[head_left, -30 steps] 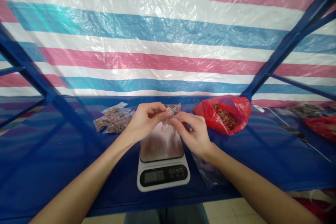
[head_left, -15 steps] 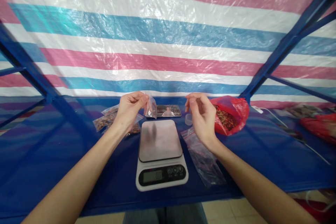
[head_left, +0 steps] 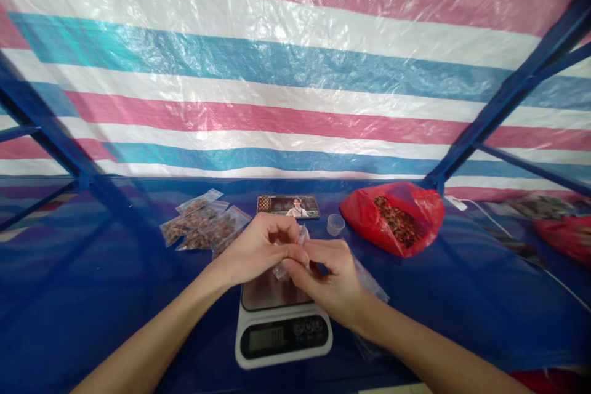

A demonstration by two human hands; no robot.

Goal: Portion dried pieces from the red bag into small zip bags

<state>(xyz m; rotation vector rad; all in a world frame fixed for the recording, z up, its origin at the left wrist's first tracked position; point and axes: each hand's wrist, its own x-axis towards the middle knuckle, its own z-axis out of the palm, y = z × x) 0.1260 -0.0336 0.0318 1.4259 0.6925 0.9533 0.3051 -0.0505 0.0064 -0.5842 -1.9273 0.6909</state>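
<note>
Both hands meet above the steel plate of a white kitchen scale (head_left: 244, 345). My left hand (head_left: 265, 246) is closed, pinching a small clear plastic bag (head_left: 281, 271). Against its fingertips, my right hand (head_left: 330, 271) pinches the same bag from the other side. The fingers cover most of the bag, so whether its mouth is parted cannot be made out. Part of the scale's plate is hidden under the hands. Flat clear bags (head_left: 369, 280) lie partly beneath my right wrist.
Several filled zip bags (head_left: 196, 221) are heaped at the left. A phone (head_left: 289, 206) with a lit screen lies behind the scale. Beside it stand a small clear cup (head_left: 335, 224) and an open red bag (head_left: 364, 215) of brown dried pieces. Blue frame bars (head_left: 484, 117) slope at both sides.
My hands, apart before, have come together over the scale. The left brought the small bag rightward and down; the right moved left and now grips it too. The view tilted slightly upward.
</note>
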